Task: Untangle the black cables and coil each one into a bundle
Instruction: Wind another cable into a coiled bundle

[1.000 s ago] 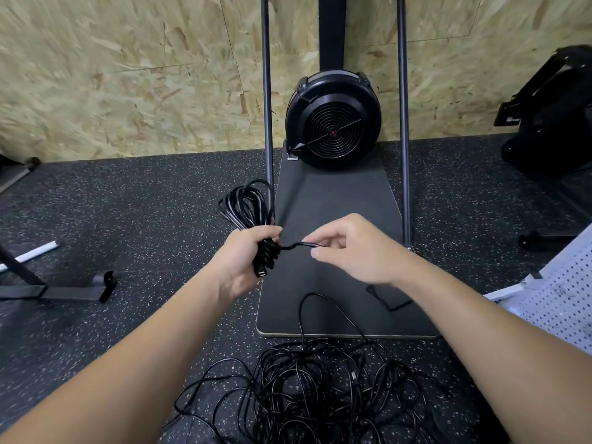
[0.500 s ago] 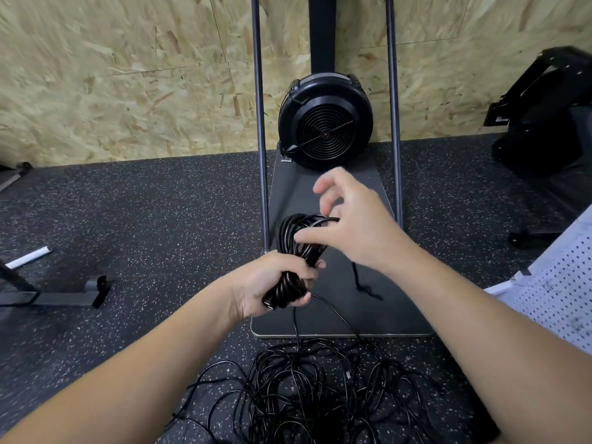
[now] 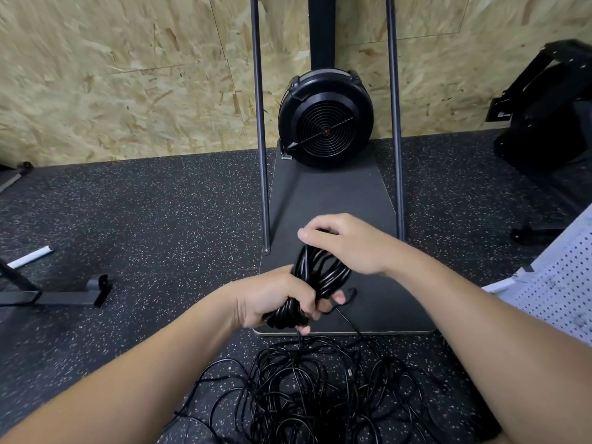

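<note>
So both hands are busy with one cable right now. My left hand is wrapped tight around the lower end of a coiled black bundle — fingers curled all the way round it, thumb side facing up. The bundle sticks up and tilts a bit to the right out of that fist. My right hand sits over the top of the bundle with the fingers curled down around its upper loops, so it's gripping the same coil from above.

A thin strand runs down from under the left fist to the tangled pile of cables on the speckled rubber floor, which lies just below my hands and between my forearms — still a proper mess of loops.

Both hands hover over the near end of a dark grey base plate. A round black fan housing sits at its far end, between two thin upright poles, against a chipboard wall. Off to the right there's a white perforated panel, and a grey metal foot lies on the floor to the left.
</note>
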A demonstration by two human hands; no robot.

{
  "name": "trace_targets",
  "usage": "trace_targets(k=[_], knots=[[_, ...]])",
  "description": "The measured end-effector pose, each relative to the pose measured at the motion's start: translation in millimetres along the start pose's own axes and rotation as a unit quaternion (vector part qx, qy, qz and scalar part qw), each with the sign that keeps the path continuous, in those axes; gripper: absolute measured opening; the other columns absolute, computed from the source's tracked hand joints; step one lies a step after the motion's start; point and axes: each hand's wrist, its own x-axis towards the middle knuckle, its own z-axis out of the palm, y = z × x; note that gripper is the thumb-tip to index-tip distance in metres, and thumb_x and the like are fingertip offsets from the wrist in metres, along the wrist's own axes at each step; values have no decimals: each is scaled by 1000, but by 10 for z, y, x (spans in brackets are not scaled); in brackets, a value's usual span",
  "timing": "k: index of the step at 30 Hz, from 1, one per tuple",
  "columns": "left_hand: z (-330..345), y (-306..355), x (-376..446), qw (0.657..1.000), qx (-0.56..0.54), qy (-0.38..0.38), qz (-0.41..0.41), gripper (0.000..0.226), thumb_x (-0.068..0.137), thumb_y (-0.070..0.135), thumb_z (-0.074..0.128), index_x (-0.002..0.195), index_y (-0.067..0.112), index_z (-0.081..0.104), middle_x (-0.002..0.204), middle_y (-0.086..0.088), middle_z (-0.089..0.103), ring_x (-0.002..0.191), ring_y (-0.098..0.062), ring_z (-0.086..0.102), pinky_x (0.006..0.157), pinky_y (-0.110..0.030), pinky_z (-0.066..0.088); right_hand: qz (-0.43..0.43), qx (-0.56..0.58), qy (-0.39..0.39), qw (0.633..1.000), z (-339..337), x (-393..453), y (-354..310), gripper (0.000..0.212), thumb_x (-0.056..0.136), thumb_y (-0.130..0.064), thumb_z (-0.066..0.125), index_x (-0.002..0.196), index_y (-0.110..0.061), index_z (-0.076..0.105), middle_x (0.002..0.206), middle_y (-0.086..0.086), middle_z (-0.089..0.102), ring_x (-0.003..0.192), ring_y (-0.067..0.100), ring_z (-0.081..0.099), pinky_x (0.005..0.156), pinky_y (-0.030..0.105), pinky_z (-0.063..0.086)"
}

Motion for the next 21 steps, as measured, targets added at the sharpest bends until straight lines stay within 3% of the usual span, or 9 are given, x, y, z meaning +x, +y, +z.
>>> trace_targets(k=[2, 4, 7, 9, 13, 16, 19, 21], knots=[[15, 10, -18, 999, 48, 19, 9, 56, 73, -4, 55, 128, -4, 67, 96, -8, 57, 80, -17, 51, 66, -31, 54, 15, -51, 3, 999, -12, -2, 5, 61, 87, -89, 59, 95, -31, 77, 94, -7, 78, 92, 16, 74, 94, 49, 59], [10, 36, -36, 995, 90, 43, 27, 59, 71, -4, 54, 128, -2, 69, 98, -10, 61, 82, -19, 53, 66, -32, 56, 11, -51, 13, 999, -30, 9, 17, 72, 78, -95, 62, 91, -26, 78, 88, -2, 78, 86, 21, 75, 87, 50, 61], [-28, 44, -30, 982, 148, 106, 47, 58, 68, -1, 57, 124, 0, 71, 100, -12, 71, 87, -21, 60, 69, -38, 61, 18, -15, 24, 999, -40, 21, 39, 81, 72, -95, 69, 86, -15, 72, 75, -8, 74, 69, 19, 70, 73, 47, 57], [-55, 20, -22, 975, 174, 131, 47, 53, 67, 1, 59, 119, -4, 70, 105, -14, 77, 86, -23, 61, 73, -42, 62, 19, -12, -8, 1000, -71, 18, 60, 77, 72, -90, 76, 85, -14, 70, 71, -11, 68, 65, 15, 62, 71, 42, 50], [-57, 19, -30, 972, 168, 153, 59, 55, 70, 0, 58, 123, 5, 69, 111, -16, 80, 88, -27, 62, 72, -43, 60, 27, 22, -76, 996, -212, -15, 185, 49, 73, -55, 96, 105, -22, 78, 100, -4, 83, 98, 22, 80, 97, 51, 62], [-57, 48, -31, 966, 166, 179, 83, 58, 73, 1, 58, 129, 12, 64, 113, -13, 80, 87, -22, 66, 71, -42, 58, 41, 55, -29, 997, -184, 30, 279, 30, 76, -29, 95, 97, -13, 80, 95, 5, 83, 89, 20, 79, 94, 50, 60], [-54, 75, -15, 963, 137, 197, 122, 53, 85, -6, 61, 134, 14, 62, 119, -13, 80, 92, -25, 73, 73, -45, 59, 42, 197, 18, 979, -150, 30, 246, 24, 86, -3, 87, 109, -8, 82, 107, 9, 84, 107, 24, 80, 104, 42, 58], [-22, 94, -16, 964, 100, 203, 136, 49, 90, -11, 57, 134, 8, 62, 119, -18, 79, 93, -28, 71, 75, -46, 59, 29, 259, 36, 965, -151, 24, 204, 28, 90, 4, 81, 116, -5, 80, 113, 10, 83, 115, 25, 78, 102, 33, 55]])
